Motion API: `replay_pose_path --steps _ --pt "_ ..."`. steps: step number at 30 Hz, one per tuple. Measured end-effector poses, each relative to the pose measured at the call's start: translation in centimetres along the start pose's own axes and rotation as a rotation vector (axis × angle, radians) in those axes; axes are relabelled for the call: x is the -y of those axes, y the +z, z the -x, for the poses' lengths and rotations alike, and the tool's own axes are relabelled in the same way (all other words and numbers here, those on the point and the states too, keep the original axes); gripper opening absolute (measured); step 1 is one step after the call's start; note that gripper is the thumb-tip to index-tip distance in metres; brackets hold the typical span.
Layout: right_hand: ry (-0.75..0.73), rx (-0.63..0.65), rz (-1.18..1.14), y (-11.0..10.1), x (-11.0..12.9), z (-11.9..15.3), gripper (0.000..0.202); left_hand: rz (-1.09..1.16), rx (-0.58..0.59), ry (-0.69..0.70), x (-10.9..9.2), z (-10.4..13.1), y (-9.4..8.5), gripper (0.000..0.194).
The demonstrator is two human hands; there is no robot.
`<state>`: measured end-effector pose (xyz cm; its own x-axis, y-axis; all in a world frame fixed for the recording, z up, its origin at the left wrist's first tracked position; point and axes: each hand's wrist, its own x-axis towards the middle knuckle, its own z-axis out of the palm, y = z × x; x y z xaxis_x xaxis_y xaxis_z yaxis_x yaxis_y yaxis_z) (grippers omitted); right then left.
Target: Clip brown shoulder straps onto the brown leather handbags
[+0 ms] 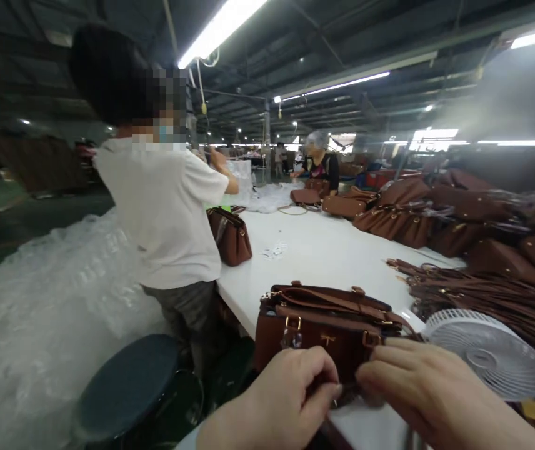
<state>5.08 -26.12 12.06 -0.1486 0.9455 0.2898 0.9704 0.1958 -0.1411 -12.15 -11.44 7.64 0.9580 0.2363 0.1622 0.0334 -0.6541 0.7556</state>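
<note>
A brown handbag stands upright on the white table close in front of me, with a gold bow emblem and gold buckles on its front. My left hand is at the bag's lower front, thumb and forefinger pinched together. A small gold-coloured bit shows by those fingertips, but what they grip is not clear. Just to the right, my right hand is closed, its fingers curled down against the bag's front below the right buckle. Whatever lies inside that hand is hidden.
A white fan and a bundle of brown straps lie at right, before piled brown bags. A co-worker stands left beside another handbag; a second person is behind. A stool and clear plastic are at left.
</note>
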Motion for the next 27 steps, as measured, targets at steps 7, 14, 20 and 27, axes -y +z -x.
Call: replay_pose_path --steps 7,14,20,27 --pt "-0.147 0.056 0.182 -1.2 -4.7 -11.7 0.029 -0.27 -0.65 -0.143 7.4 -1.1 -4.4 0.018" --pt "-0.224 0.236 0.137 2.2 -8.7 -19.7 0.03 -0.209 -0.59 -0.346 11.1 -2.9 -4.7 0.017" --pt "-0.251 0.348 0.166 4.0 -8.5 -21.3 0.029 -0.127 -0.598 -0.418 11.0 -3.5 -4.1 0.018" --pt "-0.283 0.369 0.189 4.8 -7.9 -21.3 0.026 -0.076 -0.583 -0.477 11.0 -4.2 -3.4 0.018"
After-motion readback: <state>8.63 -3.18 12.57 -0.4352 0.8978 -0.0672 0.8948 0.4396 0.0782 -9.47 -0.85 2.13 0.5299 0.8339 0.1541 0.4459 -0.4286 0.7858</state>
